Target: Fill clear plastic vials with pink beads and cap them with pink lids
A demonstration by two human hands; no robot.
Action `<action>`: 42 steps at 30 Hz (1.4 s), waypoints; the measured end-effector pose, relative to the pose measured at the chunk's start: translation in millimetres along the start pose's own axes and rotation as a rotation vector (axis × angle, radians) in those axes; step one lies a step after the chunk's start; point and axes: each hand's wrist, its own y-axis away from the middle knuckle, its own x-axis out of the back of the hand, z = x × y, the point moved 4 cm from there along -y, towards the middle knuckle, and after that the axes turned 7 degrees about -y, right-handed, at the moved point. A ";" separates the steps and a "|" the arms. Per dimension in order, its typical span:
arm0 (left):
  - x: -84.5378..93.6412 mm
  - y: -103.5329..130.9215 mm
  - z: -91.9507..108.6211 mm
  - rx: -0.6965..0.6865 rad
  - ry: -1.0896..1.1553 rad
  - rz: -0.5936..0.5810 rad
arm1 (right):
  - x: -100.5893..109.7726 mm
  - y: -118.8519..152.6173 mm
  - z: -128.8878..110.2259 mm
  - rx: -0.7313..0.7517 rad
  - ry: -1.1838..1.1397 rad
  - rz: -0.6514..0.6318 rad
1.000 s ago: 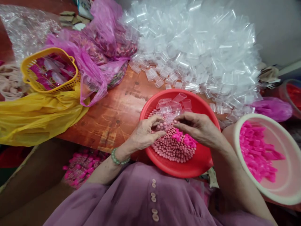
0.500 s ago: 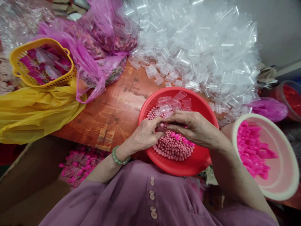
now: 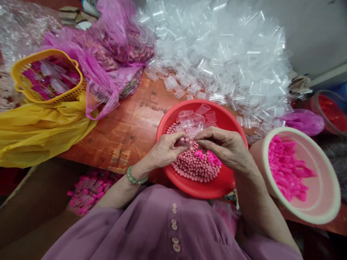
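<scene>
My left hand (image 3: 169, 148), a green bead bracelet (image 3: 135, 177) on its wrist, is curled above the red basin (image 3: 173, 186). Round pink beads (image 3: 184, 139) show between its thumb and forefinger; whether a clear tube encloses them I cannot tell. Opposite, my right hand (image 3: 223, 144) has its thumb and fingertips drawn together close to those beads. What they pinch, if anything, is hidden. Below both hands lies a heap of loose pink beads (image 3: 196, 168), with a few bright pink plastic pieces (image 3: 211, 158) on top. Several clear plastic tubes (image 3: 187, 115) rest at the basin's far side.
A big pile of clear tubes (image 3: 217, 57) covers the table's back. Right of the basin, a white tub (image 3: 322, 213) contains bright pink pieces (image 3: 287, 173). On the left are a yellow basket (image 3: 63, 95), a yellow bag (image 3: 43, 130) and purple bags (image 3: 104, 94). Below sits an open box (image 3: 35, 209).
My hands have drawn slightly apart, with the right fingertips lifted off the left ones, so more beads show between them. The whole view has shifted a little.
</scene>
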 end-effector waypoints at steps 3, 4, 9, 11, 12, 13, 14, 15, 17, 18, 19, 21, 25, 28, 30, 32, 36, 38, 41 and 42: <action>1.2 1.8 0.0 -0.001 -0.036 0.014 | -2.0 8.0 8.2 -0.013 0.026 0.040; 1.2 2.4 0.5 -0.002 -0.031 0.018 | -3.3 10.5 12.0 -0.018 0.059 0.045; -3.6 3.9 5.4 0.008 0.060 -0.048 | -10.0 21.4 27.1 -0.006 0.284 -0.017; -4.4 3.9 6.9 0.023 0.104 -0.051 | -10.0 25.9 30.1 -0.007 0.342 -0.040; -4.9 3.9 7.4 0.030 0.110 -0.056 | -9.1 28.1 31.0 -0.007 0.356 -0.039; -5.4 3.8 7.8 0.034 0.106 -0.060 | -7.7 30.2 31.5 -0.008 0.362 -0.030; -5.8 3.8 8.4 0.031 0.091 -0.061 | -6.3 32.2 32.0 -0.012 0.360 -0.019; -6.6 3.7 9.0 0.025 0.072 -0.068 | -5.0 33.9 32.4 -0.017 0.354 -0.011; -9.0 3.3 10.6 0.010 0.046 -0.095 | -3.5 36.3 33.3 -0.025 0.344 -0.008; -10.3 3.0 11.4 0.006 0.048 -0.110 | -3.1 37.0 33.8 -0.027 0.343 -0.010; -11.3 2.5 11.8 0.009 0.061 -0.121 | -2.9 37.3 34.6 -0.030 0.342 -0.016; -11.4 1.2 12.3 0.023 0.094 -0.116 | -1.8 37.2 36.8 -0.034 0.346 -0.017; -8.0 -1.5 12.4 0.035 0.076 -0.095 | 6.0 36.7 44.9 -0.042 0.387 0.044; -4.0 -2.5 14.5 0.006 -0.001 -0.057 | 14.7 37.4 53.9 -0.072 0.464 0.097; -2.9 -2.7 16.5 -0.013 -0.043 -0.062 | 18.7 37.5 60.6 -0.114 0.548 0.070; -0.6 -3.4 16.5 -0.007 -0.048 -0.041 | 20.4 36.0 67.4 -0.165 0.644 -0.003; 2.8 -7.5 10.4 0.033 -0.029 -0.028 | 12.8 27.9 75.9 -0.235 0.779 -0.203; 3.5 -9.6 9.2 0.034 -0.058 -0.006 | 3.4 25.2 75.6 -0.260 0.847 -0.275; 1.7 -7.9 11.0 0.047 -0.196 -0.002 | -11.3 26.2 72.5 -0.328 0.905 -0.295; 1.1 -5.8 9.9 0.060 -0.228 -0.023 | -15.7 26.6 71.4 -0.314 0.883 -0.300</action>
